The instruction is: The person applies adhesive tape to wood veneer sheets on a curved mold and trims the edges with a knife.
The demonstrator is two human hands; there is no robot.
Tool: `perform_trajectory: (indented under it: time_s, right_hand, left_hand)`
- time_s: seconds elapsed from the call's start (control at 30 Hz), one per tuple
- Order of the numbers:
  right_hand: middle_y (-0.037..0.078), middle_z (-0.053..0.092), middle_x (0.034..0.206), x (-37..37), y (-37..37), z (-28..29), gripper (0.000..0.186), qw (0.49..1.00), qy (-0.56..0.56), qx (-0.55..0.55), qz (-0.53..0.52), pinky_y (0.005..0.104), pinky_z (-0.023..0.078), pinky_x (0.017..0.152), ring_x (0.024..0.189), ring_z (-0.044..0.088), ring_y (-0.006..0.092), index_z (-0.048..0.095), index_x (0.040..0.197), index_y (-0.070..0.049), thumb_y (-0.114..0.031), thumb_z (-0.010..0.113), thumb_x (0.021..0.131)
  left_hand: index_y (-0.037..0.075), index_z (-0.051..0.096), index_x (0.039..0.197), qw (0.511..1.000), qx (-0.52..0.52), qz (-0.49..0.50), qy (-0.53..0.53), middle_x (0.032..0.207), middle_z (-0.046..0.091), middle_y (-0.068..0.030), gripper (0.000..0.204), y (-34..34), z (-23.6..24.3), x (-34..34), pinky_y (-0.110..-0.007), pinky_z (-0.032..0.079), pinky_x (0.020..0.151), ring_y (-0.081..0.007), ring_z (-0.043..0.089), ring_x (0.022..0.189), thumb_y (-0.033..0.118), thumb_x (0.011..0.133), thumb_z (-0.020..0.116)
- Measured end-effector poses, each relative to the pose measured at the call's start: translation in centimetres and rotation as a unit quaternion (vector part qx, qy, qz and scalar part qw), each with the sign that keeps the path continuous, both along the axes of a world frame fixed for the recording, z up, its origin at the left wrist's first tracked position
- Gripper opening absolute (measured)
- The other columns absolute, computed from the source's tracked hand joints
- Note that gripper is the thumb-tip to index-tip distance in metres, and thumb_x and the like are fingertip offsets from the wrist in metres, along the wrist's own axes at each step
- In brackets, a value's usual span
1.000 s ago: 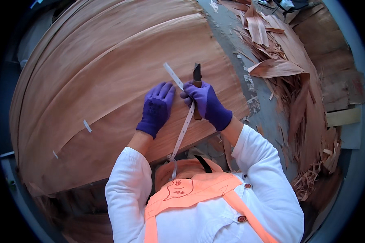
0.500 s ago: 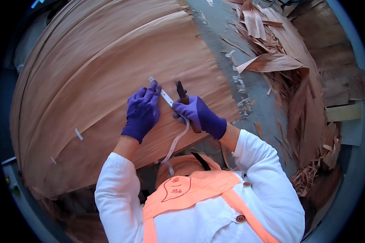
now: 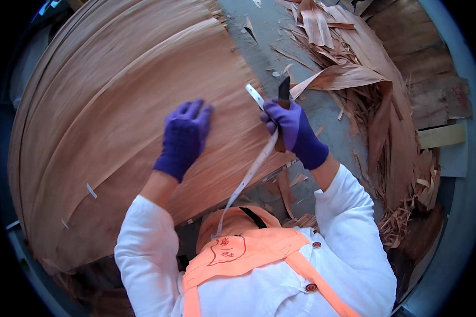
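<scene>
A broad stack of reddish-brown wood veneer sheets [image 3: 116, 105] spreads out before me. My left hand [image 3: 185, 138], in a purple glove, rests flat on the top sheet with its fingers stretched out. Near the stack's right edge my right hand [image 3: 293, 127], gloved alike, is closed around a knife [image 3: 284, 91] with a dark blade and brown handle. The same hand pinches a white tape measure [image 3: 253, 168]. Its free end sticks up past the fingers, and the rest runs down to my orange apron [image 3: 232, 248].
Torn veneer strips and scraps [image 3: 375, 105] lie heaped on the grey surface [image 3: 259, 31] at the right. Farther right are brown sheets [image 3: 433, 100] and a pale yellow strip [image 3: 441, 136]. Small white tags [image 3: 91, 190] mark the stack's left part.
My right hand has lifted the tape end off the veneer and moved right with tape and knife. My left hand has let go of the tape and now lies on the sheet.
</scene>
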State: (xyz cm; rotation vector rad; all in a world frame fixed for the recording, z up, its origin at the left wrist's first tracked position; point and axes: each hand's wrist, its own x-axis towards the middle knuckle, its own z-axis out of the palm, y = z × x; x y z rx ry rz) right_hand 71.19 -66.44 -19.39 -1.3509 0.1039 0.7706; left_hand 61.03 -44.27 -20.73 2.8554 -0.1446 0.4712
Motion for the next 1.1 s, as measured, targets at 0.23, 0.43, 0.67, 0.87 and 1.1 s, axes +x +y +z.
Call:
perform_trajectory:
  time_s: [0.23, 0.43, 0.67, 0.87, 1.1]
  right_hand:
    - [0.007, 0.061, 0.076, 4.2, 2.9, -2.8, 0.016, 1.000, -0.009, -0.018, -0.022, 0.0228, 0.049, 0.051, 0.058, 0.059, 0.0133, 0.056, 0.094, 0.000, -0.015, 0.059, 0.088]
    - [0.006, 0.062, 0.073, 4.3, 3.1, -3.4, 0.016, 1.000, -0.012, -0.019, 0.007, 0.0207, 0.046, 0.049, 0.056, 0.057, 0.0103, 0.059, 0.092, 0.000, -0.016, 0.060, 0.088]
    - [0.006, 0.060, 0.071, 4.9, 2.0, -2.8, 0.015, 0.991, -0.025, -0.093, 0.094, 0.0223, 0.045, 0.047, 0.053, 0.055, 0.0111, 0.057, 0.089, 0.003, -0.011, 0.062, 0.084]
    - [0.007, 0.060, 0.071, 6.7, -1.1, -3.6, 0.015, 0.984, -0.054, -0.074, 0.150, 0.0254, 0.044, 0.049, 0.056, 0.056, 0.0133, 0.056, 0.088, 0.001, -0.009, 0.064, 0.081]
    - [0.008, 0.060, 0.081, 0.5, -5.6, 3.0, 0.016, 0.992, -0.003, 0.116, 0.041, 0.0293, 0.047, 0.064, 0.068, 0.058, 0.0172, 0.055, 0.098, -0.003, -0.011, 0.060, 0.085]
  left_hand:
    - [0.003, 0.061, 0.101, 0.995, -0.065, -0.051, -0.047, 0.108, 0.060, -0.0141, 0.029, -3.7, -4.3, 6.6, -0.041, 0.048, 0.081, -0.0310, 0.058, 0.097, 0.005, 0.072, 0.059]
    - [0.007, 0.056, 0.117, 0.997, -0.014, -0.048, 0.050, 0.126, 0.053, -0.0096, 0.042, -4.5, -2.8, 7.6, -0.037, 0.046, 0.082, -0.0271, 0.055, 0.098, 0.010, 0.076, 0.054]
    - [0.010, 0.048, 0.131, 0.982, 0.114, -0.064, 0.134, 0.137, 0.045, -0.0058, 0.052, -4.4, -2.4, 8.2, -0.037, 0.044, 0.081, -0.0252, 0.052, 0.098, 0.014, 0.079, 0.049]
    - [0.011, 0.049, 0.129, 0.981, 0.122, -0.073, 0.132, 0.137, 0.045, -0.0072, 0.051, -4.7, -2.1, 8.5, -0.036, 0.044, 0.080, -0.0257, 0.053, 0.098, 0.012, 0.079, 0.049]
    - [0.012, 0.054, 0.119, 0.991, 0.007, -0.096, 0.091, 0.133, 0.047, -0.0145, 0.048, -3.3, -3.3, 10.0, -0.042, 0.047, 0.083, -0.0335, 0.054, 0.101, 0.004, 0.072, 0.052]
